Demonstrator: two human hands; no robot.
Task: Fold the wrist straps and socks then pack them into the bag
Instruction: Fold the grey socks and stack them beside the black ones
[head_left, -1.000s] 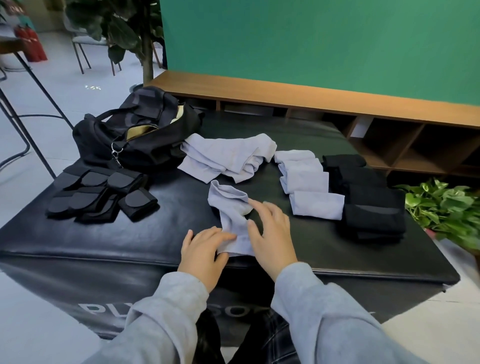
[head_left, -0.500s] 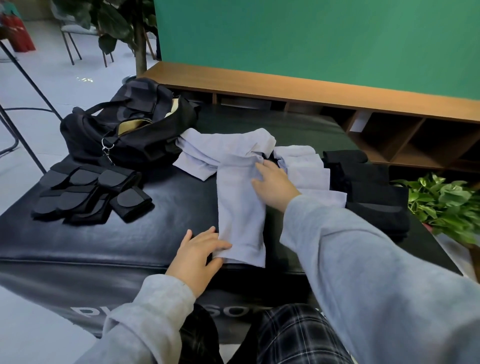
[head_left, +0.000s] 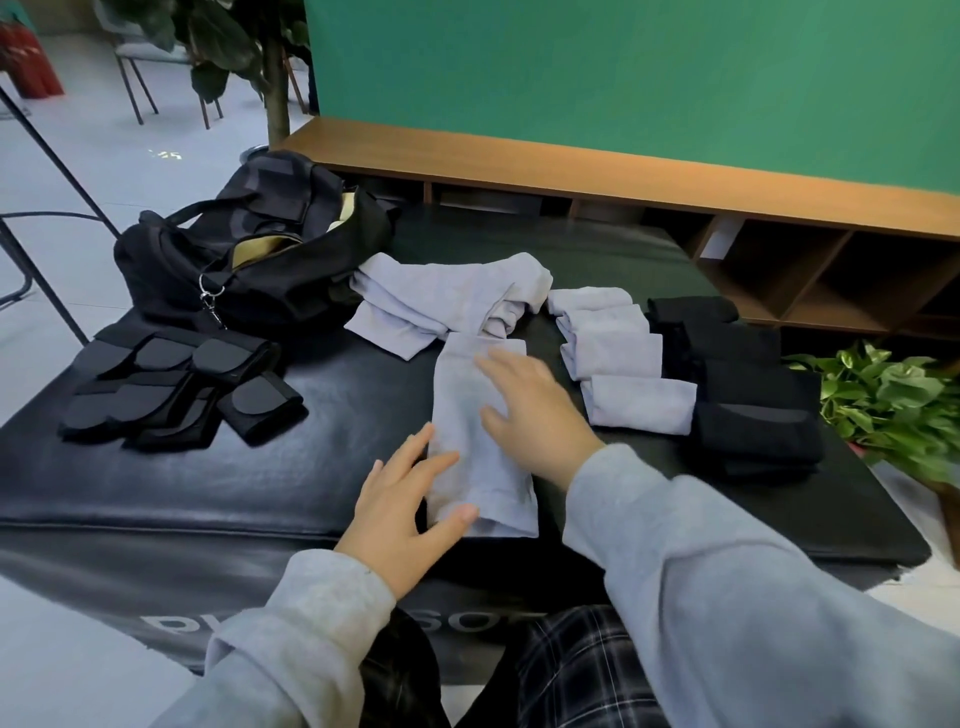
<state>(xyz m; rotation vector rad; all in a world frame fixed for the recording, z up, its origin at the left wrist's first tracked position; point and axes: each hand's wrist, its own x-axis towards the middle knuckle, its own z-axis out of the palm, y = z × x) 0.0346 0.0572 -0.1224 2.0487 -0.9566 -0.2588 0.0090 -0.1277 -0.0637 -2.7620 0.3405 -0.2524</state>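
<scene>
A light grey sock (head_left: 467, 415) lies stretched out flat near the front edge of the black padded table (head_left: 208, 493). My left hand (head_left: 402, 499) presses its near end with spread fingers. My right hand (head_left: 530, 410) lies flat on its middle, fingers straight. Behind it sits a loose pile of unfolded grey socks (head_left: 447, 296). Folded grey socks (head_left: 618, 358) line up to the right, with folded black socks (head_left: 743, 379) beside them. Black wrist straps (head_left: 176, 384) lie at the left. The black bag (head_left: 249, 249) stands open at the back left.
A low wooden shelf (head_left: 675, 182) and a green wall stand behind the table. A potted green plant (head_left: 883, 395) is at the right edge. Chair legs and a tree trunk stand on the floor at the far left.
The sock went from crumpled to stretched out lengthwise. My right hand reached to its far end, then slid back toward me to the middle. My left hand stayed at the near end.
</scene>
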